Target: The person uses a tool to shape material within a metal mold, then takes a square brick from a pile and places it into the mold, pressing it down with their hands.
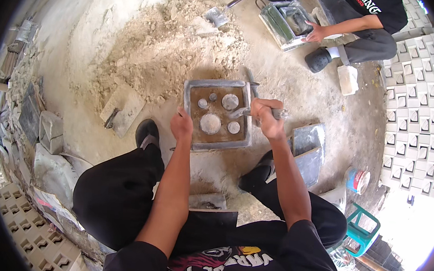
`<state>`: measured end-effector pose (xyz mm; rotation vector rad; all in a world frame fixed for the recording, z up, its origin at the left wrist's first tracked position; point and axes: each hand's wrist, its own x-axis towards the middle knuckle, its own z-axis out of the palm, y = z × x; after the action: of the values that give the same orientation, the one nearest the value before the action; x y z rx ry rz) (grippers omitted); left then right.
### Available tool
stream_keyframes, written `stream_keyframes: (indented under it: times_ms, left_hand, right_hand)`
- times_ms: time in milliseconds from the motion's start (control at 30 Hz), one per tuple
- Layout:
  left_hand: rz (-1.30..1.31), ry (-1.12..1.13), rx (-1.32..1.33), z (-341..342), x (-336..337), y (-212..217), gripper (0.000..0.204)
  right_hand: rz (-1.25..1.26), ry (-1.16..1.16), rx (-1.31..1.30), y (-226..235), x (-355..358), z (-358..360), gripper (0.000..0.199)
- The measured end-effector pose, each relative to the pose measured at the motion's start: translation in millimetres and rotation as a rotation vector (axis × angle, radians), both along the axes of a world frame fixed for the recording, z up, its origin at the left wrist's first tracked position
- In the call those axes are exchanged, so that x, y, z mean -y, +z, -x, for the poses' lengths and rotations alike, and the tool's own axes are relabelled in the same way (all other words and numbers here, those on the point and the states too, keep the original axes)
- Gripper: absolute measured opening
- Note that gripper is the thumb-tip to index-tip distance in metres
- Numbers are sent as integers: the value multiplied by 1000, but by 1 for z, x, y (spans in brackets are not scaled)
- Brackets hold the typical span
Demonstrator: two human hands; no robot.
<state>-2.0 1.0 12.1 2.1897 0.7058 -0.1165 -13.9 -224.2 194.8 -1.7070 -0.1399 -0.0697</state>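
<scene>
Between my feet on the ground lies a square grey mould frame [215, 147]. Its brown bed [197, 126] holds several round whitish discs of different sizes, the largest disc [210, 124] near the front. My left hand [181, 125] is closed on the frame's left side, fingers partly hidden. Over the right side, my right hand [268, 119] is wrapped round a grey, dusty rod-like metal tool [242, 112]. The tool's left end reaches over the bed near the discs; its exact kind is unclear. Behind the frame's far right corner lies a thin bar [250, 76].
A heap of crumbly pale sand [168, 46] spreads beyond the frame, with a trowel [216, 17] on it. A flat board with a handle [123, 110] lies left. At right are grey slabs [308, 142], a bucket [357, 180] and a green stool [362, 230]. A co-worker's hand [315, 31] touches another mould [285, 24].
</scene>
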Motion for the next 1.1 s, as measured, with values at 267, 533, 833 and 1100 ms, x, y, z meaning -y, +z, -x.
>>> stream_keyframes:
  times_ms: [267, 533, 833, 1100]
  left_hand:
    - [-32, 18, 12, -6, 2, 4, 62]
    - [-35, -9, -46, -2, 3, 5, 60]
    - [2, 31, -51, -1, 4, 10, 60]
    - [14, 25, -106, -4, 2, 5, 61]
  right_hand:
    - [-174, -374, 62, -6, -28, 19, 46]
    - [-77, -395, 72, -16, -65, 2, 30]
    - [-103, -387, 54, -18, -87, -23, 28]
    - [138, -478, 68, -9, -114, -56, 45]
